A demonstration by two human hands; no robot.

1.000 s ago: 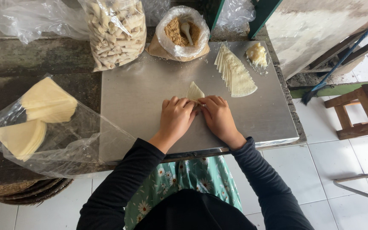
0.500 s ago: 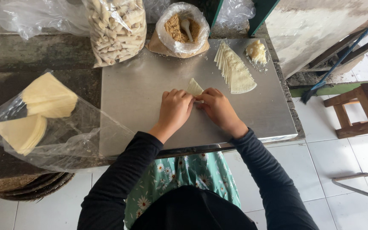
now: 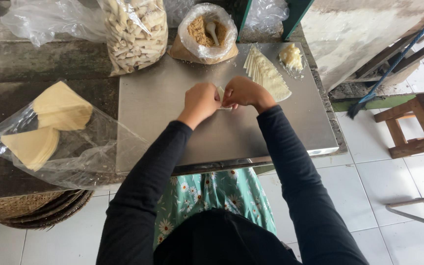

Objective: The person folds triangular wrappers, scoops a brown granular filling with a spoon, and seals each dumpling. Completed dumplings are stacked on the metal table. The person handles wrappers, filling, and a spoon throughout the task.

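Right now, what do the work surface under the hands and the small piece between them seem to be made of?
The work surface looks like brushed metal, probably stainless steel: grey, dull sheen, thin bright edge. The small piece pinched between the left hand and right hand looks like thin pale dough, matching the fanned wrappers nearby; mostly hidden.

You get soft, even daylight here, bright enough to read everything without harsh contrast. The steel sheet [image 3: 172, 103] on the bench gives back a dull grey sheen, brightest along its front edge, with no blown-out glare. Your hands cast only faint, short shadows on it. The clear plastic bag [image 3: 74, 142] at your left catches small white glints along its creases. The white floor tiles [image 3: 393, 181] at your right are the brightest area. Focus is sharp across the frame, with mild wide-angle stretching toward the corners.
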